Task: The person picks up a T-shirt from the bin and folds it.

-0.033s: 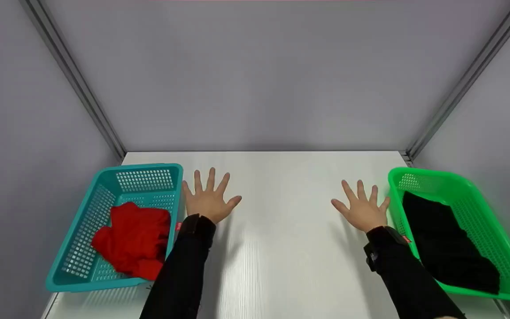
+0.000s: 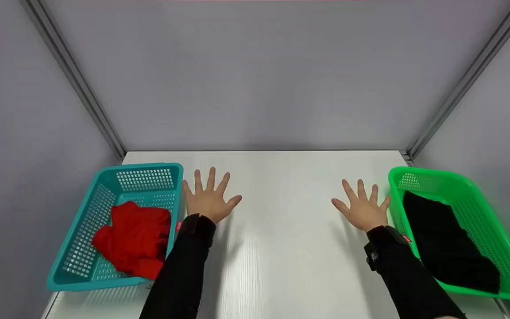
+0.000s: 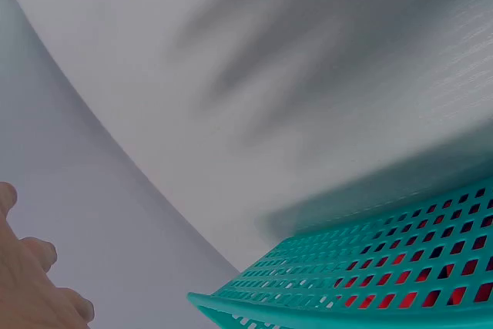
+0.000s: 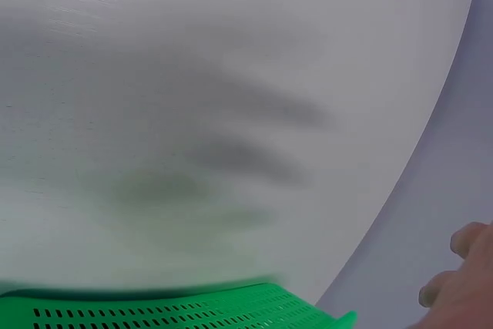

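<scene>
My left hand hovers over the white table with its fingers spread, just right of a teal basket. A crumpled red cloth lies inside that basket. On the other side, my right hand is also spread, palm down, beside the left rim of a green basket. In the green basket lies a black cloth, stretched out lengthwise. Neither hand holds anything. The left wrist view shows red through the holes of the teal basket wall; the right wrist view catches the green basket's edge.
Between the hands stretches the white tabletop, where both arms cast shadows. Grey panels enclose it at the back, left and right, with metal posts at the corners. Both wrists carry black straps.
</scene>
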`<state>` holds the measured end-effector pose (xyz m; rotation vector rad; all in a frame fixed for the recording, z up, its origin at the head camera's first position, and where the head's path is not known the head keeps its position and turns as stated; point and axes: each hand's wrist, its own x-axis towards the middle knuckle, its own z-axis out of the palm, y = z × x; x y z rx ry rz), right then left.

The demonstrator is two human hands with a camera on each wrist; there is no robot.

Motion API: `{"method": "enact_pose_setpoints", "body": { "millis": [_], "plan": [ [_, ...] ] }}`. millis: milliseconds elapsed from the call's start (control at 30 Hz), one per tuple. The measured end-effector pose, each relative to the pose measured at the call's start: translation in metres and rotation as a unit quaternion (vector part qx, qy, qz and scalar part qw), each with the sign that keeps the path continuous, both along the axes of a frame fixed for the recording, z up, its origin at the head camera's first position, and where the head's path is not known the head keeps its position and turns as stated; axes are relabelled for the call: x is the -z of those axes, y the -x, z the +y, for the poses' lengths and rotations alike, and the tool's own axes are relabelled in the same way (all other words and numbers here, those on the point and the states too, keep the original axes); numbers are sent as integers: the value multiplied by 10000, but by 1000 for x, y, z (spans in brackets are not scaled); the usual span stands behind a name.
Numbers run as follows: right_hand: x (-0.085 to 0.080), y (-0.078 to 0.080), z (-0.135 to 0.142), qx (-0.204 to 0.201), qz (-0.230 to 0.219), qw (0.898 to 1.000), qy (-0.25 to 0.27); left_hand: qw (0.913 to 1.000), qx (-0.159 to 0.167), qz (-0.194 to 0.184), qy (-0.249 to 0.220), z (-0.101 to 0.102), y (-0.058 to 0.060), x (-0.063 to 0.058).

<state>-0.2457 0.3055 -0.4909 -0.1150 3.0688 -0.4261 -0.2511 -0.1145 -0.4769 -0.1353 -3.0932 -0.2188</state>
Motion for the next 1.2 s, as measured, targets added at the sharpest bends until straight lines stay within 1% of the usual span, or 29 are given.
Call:
{"method": "enact_pose_setpoints", "body": {
  "millis": [233, 467, 733, 967, 1100, 1200],
  "plan": [
    [5, -6, 4, 23, 13, 10000, -32, 9999, 90, -34, -54, -4, -2, -2],
    [6, -10, 5, -36, 91, 9999, -45, 10000, -8, 50, -23, -13, -4, 0],
    [5, -16, 7, -81, 276, 9996, -78, 9999, -32, 41, -116, -26, -5, -5],
    [3, -20, -3, -245, 337, 9990, -151, 9993, -153, 39, -342, -50, -10, -9],
    [2, -26, -11, -363, 379, 9983, -235, 9982, -354, -19, -487, -69, -15, -10],
    [4, -30, -18, -481, 436, 9975, -288, 9962, -568, -89, -661, -85, -21, -10]
  ]
}}
